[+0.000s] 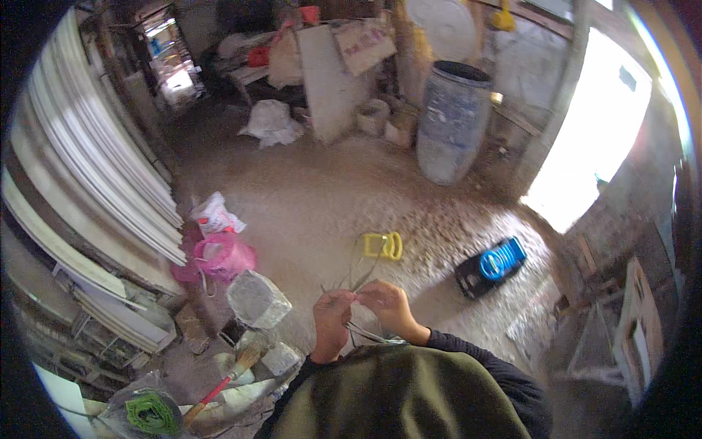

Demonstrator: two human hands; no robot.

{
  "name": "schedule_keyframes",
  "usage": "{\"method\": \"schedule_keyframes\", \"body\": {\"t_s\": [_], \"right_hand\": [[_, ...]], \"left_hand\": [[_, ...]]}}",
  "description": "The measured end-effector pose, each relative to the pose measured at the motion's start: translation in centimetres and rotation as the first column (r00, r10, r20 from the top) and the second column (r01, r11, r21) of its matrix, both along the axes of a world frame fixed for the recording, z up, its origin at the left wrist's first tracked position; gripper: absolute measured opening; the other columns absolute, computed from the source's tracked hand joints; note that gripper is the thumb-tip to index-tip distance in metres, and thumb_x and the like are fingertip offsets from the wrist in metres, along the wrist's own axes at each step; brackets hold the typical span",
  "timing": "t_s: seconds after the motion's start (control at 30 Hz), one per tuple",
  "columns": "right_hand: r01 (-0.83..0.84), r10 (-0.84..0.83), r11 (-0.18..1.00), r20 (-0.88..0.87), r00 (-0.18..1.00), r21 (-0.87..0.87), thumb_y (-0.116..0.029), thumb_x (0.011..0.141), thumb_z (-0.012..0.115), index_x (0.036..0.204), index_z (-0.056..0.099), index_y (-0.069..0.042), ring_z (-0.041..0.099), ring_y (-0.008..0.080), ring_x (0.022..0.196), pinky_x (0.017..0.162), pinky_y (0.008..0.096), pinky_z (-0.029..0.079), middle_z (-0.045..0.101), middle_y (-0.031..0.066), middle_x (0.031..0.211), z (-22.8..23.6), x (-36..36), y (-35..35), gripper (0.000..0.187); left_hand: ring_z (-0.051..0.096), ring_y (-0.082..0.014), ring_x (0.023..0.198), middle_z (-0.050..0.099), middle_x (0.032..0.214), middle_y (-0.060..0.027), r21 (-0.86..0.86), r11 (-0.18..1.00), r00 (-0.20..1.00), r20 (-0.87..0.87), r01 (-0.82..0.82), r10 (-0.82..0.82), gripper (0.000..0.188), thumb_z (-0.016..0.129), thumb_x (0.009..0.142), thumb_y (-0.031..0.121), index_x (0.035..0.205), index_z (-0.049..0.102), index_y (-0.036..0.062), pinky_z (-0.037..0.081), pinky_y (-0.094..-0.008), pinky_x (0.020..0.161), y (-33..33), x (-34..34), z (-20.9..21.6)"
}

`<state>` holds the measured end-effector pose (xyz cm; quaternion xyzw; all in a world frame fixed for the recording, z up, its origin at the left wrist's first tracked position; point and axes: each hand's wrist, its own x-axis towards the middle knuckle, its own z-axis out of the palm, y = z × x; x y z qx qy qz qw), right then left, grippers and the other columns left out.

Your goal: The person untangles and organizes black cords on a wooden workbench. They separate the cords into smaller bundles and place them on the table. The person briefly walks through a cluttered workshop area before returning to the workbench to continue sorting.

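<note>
In front of my body both hands come together at a bundle of thin greyish strands (361,281), perhaps wire. My left hand (334,320) is closed, its fingers pinching the bundle. Against its fingertips, my right hand (389,306) is also closed on the strands. Loose ends fan out above the fingers, and other ends hang below, over the olive cloth on my front (417,395). Just beyond the hands, a yellow plastic piece with a looped handle shape (395,246) lies on the floor.
A blue ribbed object on a black base (503,260) lies to the right. To the left are a pink bag (228,256), a wrapped block (258,299) and a red-handled brush (238,369). Long white strips (110,139) lean at far left; a blue barrel (453,121) stands behind.
</note>
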<state>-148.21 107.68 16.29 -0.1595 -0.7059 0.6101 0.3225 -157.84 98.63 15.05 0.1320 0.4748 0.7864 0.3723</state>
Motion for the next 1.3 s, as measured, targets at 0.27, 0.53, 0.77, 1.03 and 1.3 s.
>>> {"method": "schedule_keyframes", "body": {"t_s": [0.27,0.53,0.77,1.03,1.3], "right_hand": [[-0.044,0.229,0.458,-0.07,0.971,0.888,-0.007,0.065,0.06,0.095,0.052,-0.009,0.055,0.023,0.079,0.065,0.0326,0.047,0.053,0.0049,0.105,-0.8,-16.0,13.7,0.031],[-0.349,0.506,0.57,0.016,0.862,0.744,-0.003,0.07,0.059,0.098,0.05,-0.007,0.059,0.0268,0.086,0.066,0.034,0.05,0.056,0.0099,0.106,-4.2,-36.8,22.0,0.03],[-0.342,0.513,0.662,-0.07,0.856,0.666,0.003,0.07,0.058,0.094,0.049,-0.008,0.058,0.0279,0.086,0.069,0.0345,0.049,0.056,0.0117,0.101,-2.1,-56.8,28.0,0.028],[-0.429,0.431,0.89,0.023,0.902,0.158,-0.001,0.076,0.058,0.09,0.052,-0.002,0.06,0.0187,0.075,0.063,0.0283,0.049,0.059,0.0104,0.082,-2.1,-74.5,34.3,0.016],[-0.648,0.786,0.341,-0.171,0.594,-0.681,-0.012,0.078,0.06,0.082,0.051,-0.007,0.051,0.0079,0.057,0.051,0.02,0.042,0.057,0.0031,0.072,-0.9,-101.1,42.8,0.011]], "left_hand": [[0.034,-0.0023,0.043,0.044,0.053,0.0055,-0.069,0.967,0.96,0.119,-0.245,0.252,0.005,0.062,0.074,0.008,0.076,0.058,0.0052,0.022,-0.0184,0.038,9.8,-12.7,0.9],[0.034,-0.0029,0.045,0.043,0.055,0.0049,-0.073,0.944,0.945,0.034,-0.323,0.326,0.01,0.059,0.079,0.013,0.074,0.054,0.0063,0.023,-0.0185,0.041,16.6,-31.5,-3.0],[0.047,-0.0076,0.058,0.053,0.066,0.0,-0.15,0.885,0.886,-0.236,-0.44,0.4,0.009,0.061,0.075,0.005,0.078,0.052,0.0045,0.038,-0.0219,0.053,22.8,-51.3,-0.3],[0.054,-0.0122,0.071,0.057,0.077,-0.0061,0.089,0.883,0.843,-0.266,-0.461,0.467,0.023,0.06,0.073,-0.002,0.09,0.046,0.0032,0.043,-0.0248,0.067,30.4,-69.1,-0.4],[0.054,-0.0136,0.071,0.055,0.077,-0.0079,-0.025,0.859,0.638,-0.681,-0.511,0.36,0.028,0.059,0.075,-0.003,0.094,0.04,0.0062,0.044,-0.0257,0.062,35.9,-93.5,-1.9]]}}
